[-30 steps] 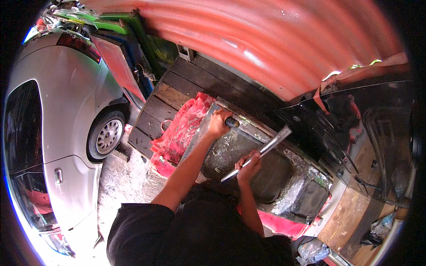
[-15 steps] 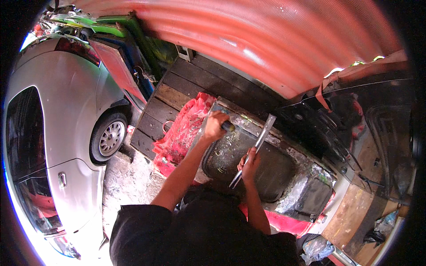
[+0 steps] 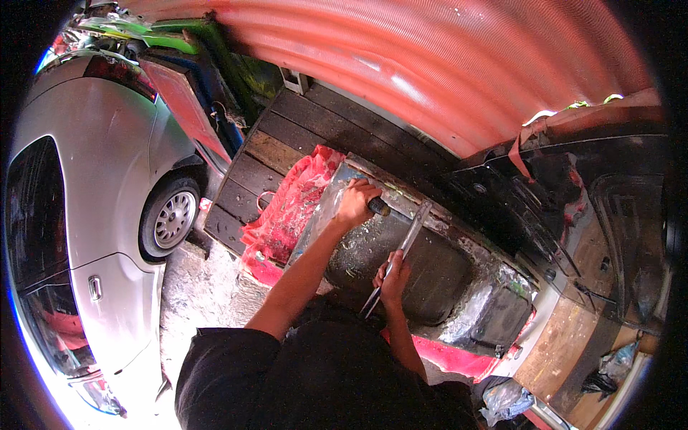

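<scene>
My left hand [image 3: 357,203] is closed round a tool with a dark handle [image 3: 379,206], over the upper left part of a worn metal panel [image 3: 437,276]. The handle's thick end sticks out past my fingers, and the rest of the tool is hard to make out. My right hand [image 3: 392,278] grips a long, flat silver metal bar [image 3: 408,240] around its middle. The bar slants across the panel, its upper end close to the panel's far edge and its lower end near my body. Loose flakes lie on the panel's dark recessed face. Under the panel is a crumpled red cloth [image 3: 276,218].
A dark plank bench [image 3: 276,154] supports the panel. At left stands a silver car [image 3: 107,136], its wheel [image 3: 172,218] near the bench. Red corrugated sheeting [image 3: 430,72] rises behind. Black body panels [image 3: 566,208] and a plastic bag [image 3: 505,401] are at right.
My left hand has shifted slightly right with its tool. My right hand and the metal bar have moved a little left and down, bringing the bar's upper end lower and nearer the tool.
</scene>
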Available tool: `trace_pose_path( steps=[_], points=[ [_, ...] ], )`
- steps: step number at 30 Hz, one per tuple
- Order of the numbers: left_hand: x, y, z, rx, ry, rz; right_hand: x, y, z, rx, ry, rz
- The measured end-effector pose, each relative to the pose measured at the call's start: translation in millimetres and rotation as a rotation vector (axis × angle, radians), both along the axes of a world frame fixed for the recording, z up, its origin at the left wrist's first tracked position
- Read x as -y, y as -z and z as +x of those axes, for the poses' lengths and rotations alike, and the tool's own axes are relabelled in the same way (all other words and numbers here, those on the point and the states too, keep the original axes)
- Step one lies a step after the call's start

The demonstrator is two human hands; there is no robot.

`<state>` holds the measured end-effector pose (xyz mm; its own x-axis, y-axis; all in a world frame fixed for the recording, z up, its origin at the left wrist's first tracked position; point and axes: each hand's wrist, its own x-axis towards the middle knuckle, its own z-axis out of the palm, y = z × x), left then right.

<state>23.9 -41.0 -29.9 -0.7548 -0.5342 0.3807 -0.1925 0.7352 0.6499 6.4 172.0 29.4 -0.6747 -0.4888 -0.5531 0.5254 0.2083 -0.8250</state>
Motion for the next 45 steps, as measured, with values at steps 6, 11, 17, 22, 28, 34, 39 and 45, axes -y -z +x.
trace_pose_path(
  steps=[6,11,17,22,28,34,39,45],
  points=[
    [8.5,-3.6,-0.4,-0.035,-0.032,-0.008,1.6,-2.3,-4.2,0.009,-0.029,-0.044],
    [11.1,-1.2,-3.2,-0.056,-0.072,0.047,6.1,-3.6,-5.9,0.001,-0.026,-0.069],
    [16.3,4.7,-5.4,-0.120,-0.066,0.111,18.4,22.6,8.1,-0.050,-0.096,-0.084],
    [39.3,16.4,17.3,-0.105,-0.226,0.136,34.8,7.1,11.5,-0.043,-0.078,-0.046],
    [43.0,29.8,37.2,-0.168,-0.220,0.234,36.5,-2.4,5.0,-0.127,0.039,-0.228],
    [28.3,-8.8,34.0,-0.291,-0.101,0.242,29.3,1.3,-7.4,-0.083,-0.036,-0.145],
    [47.9,-4.6,60.6,-0.685,-0.314,0.822,14.9,1.2,2.0,-0.104,-0.002,-0.060],
    [82.4,-10.9,98.8,-1.116,-0.220,1.333,7.7,-1.8,27.6,-0.075,0.035,-0.060]
  ],
)
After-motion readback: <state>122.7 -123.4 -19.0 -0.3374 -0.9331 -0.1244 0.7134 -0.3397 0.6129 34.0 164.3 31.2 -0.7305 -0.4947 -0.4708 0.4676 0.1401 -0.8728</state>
